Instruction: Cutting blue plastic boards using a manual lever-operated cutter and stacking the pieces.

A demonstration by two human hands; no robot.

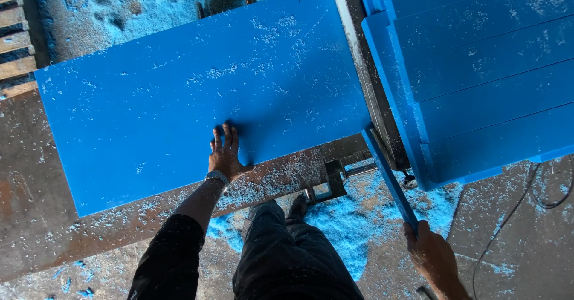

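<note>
Pressing left hand [225, 155], fingers spread flat, on the near edge of the large blue plastic sheet [197, 97] on the saw table, right hand [433, 255] closed around a cut-off narrow blue strip [388, 177], finished blue boards [484, 79] stacked right.

Large blue board [197, 97]: flat on the worktop, dusted with pale shavings, its long axis running left to right. Narrow blue strip [388, 177]: cut-off piece at the board's right end, slanting toward the near right.
</note>
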